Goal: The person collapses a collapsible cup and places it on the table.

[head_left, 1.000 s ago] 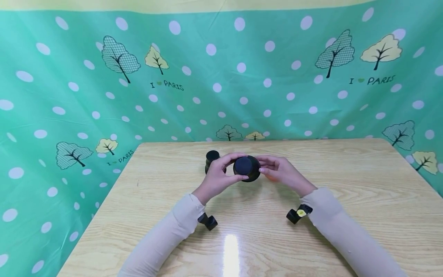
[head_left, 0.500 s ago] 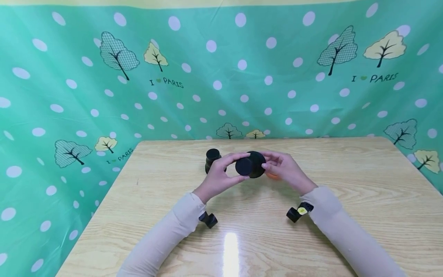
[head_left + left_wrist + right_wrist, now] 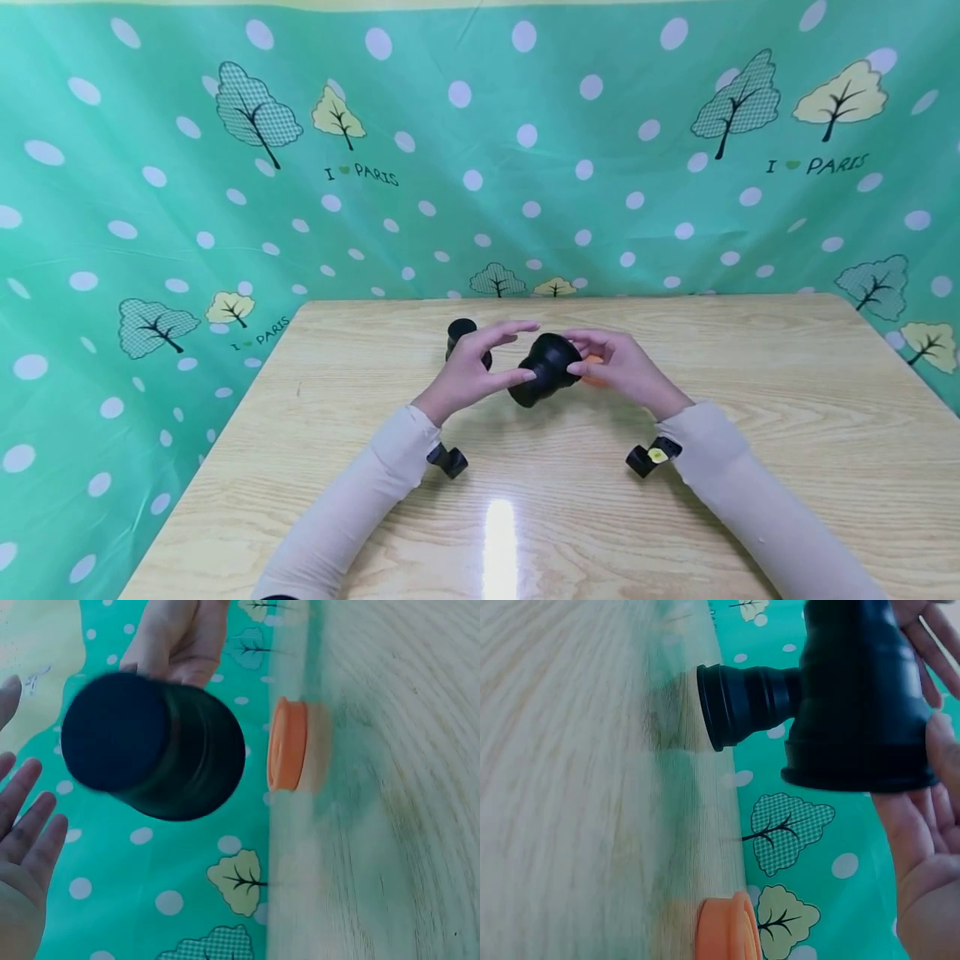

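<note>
A black, stepped, flared cylinder [image 3: 546, 371] hangs tilted above the table, its wide rim toward my right hand [image 3: 622, 367]. My right thumb and fingers pinch that rim, as the right wrist view also shows on the held cylinder [image 3: 862, 712]. My left hand [image 3: 476, 367] is around the narrow end with fingers spread; in the left wrist view a gap separates the left hand [image 3: 26, 859] from the cylinder [image 3: 120, 739]. A second black cylinder of similar shape [image 3: 461, 331] stands on the table behind my left hand, partly hidden. An orange ring-like piece [image 3: 597, 373] lies behind my right fingers.
The wooden table [image 3: 570, 517] bears a bright light reflection near its front. A green dotted curtain [image 3: 420, 167] with printed trees hangs behind the table and along its sides. Small black cameras [image 3: 450, 461] are strapped to both wrists.
The left fingers have spread and let go of the narrow end. The held cylinder has tipped, its narrow end swinging down toward me, while the right hand keeps its grip on the rim.
</note>
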